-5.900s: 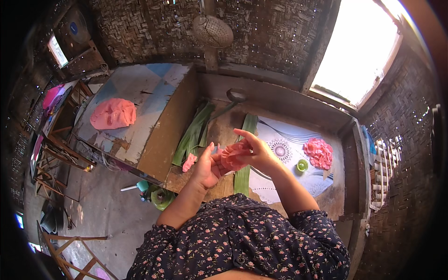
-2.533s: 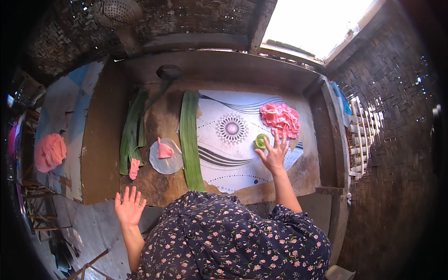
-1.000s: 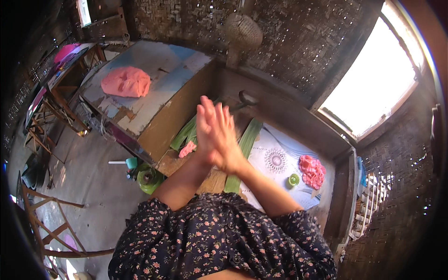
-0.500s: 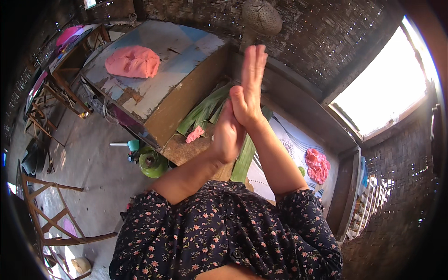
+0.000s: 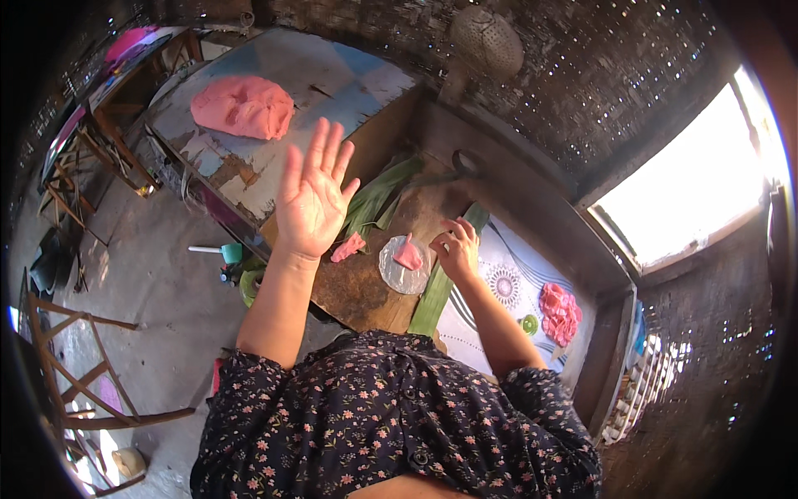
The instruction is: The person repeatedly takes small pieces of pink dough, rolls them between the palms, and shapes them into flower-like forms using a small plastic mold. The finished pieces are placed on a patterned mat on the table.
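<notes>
My left hand (image 5: 314, 204) is raised, palm up and fingers spread, with nothing in it; the palm looks shiny. Lower and to the right, my right hand (image 5: 459, 249) hovers beside a round clear plastic sheet (image 5: 392, 279). Its fingers are bent, the thumb curls toward the index finger, and I see nothing between them. On the sheet lies a small pink dough piece (image 5: 407, 255) with a pointed tip. Another pink dough lump (image 5: 348, 247) rests on the brown wooden board (image 5: 366, 303), left of the sheet.
A large pink dough mound (image 5: 243, 108) sits on the worn table (image 5: 324, 71) at the far left. Long green leaves (image 5: 382, 195) lie behind the board, and a leaf strip (image 5: 432, 299) along its right. Flattened pink pieces (image 5: 561, 314) are stacked on patterned cloth (image 5: 486, 308).
My palms were pressed together and have come apart. The left hand moved left and spread; the right dropped toward the board. The plastic sheet and its dough now show.
</notes>
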The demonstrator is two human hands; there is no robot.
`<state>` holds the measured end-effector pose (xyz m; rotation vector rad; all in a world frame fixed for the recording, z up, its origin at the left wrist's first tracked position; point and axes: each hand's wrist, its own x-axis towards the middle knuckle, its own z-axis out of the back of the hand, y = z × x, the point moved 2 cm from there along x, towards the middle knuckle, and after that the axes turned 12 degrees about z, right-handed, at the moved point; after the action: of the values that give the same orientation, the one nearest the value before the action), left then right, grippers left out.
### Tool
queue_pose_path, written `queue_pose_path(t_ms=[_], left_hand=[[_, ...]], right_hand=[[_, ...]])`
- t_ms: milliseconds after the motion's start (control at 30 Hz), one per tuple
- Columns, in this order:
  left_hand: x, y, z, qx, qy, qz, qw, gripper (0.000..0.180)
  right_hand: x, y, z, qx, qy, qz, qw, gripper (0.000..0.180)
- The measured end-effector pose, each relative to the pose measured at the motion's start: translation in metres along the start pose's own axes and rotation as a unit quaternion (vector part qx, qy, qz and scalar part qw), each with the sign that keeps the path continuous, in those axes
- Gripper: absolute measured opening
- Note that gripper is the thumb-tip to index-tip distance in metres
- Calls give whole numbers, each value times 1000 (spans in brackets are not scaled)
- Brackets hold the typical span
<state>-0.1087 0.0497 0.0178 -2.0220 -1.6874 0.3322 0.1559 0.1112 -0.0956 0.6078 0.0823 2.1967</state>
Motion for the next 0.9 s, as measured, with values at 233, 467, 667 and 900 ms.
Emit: queue_pose_path(t_ms=[233, 467, 667, 900], left_hand=[[-4, 78, 119, 558, -308, 200, 744, 49], [-25, 118, 189, 837, -289, 128, 447, 58], [-16, 105, 186, 740, -333, 90, 577, 64], [-21, 111, 156, 163, -338, 176, 910, 63]], right_hand=[[-28, -11, -96, 0, 102, -135, 986, 31], [-30, -9, -86, 118, 38, -173, 977, 36], [-29, -25, -75, 257, 20, -205, 944, 28], [-38, -22, -60, 4, -48, -71, 996, 26]])
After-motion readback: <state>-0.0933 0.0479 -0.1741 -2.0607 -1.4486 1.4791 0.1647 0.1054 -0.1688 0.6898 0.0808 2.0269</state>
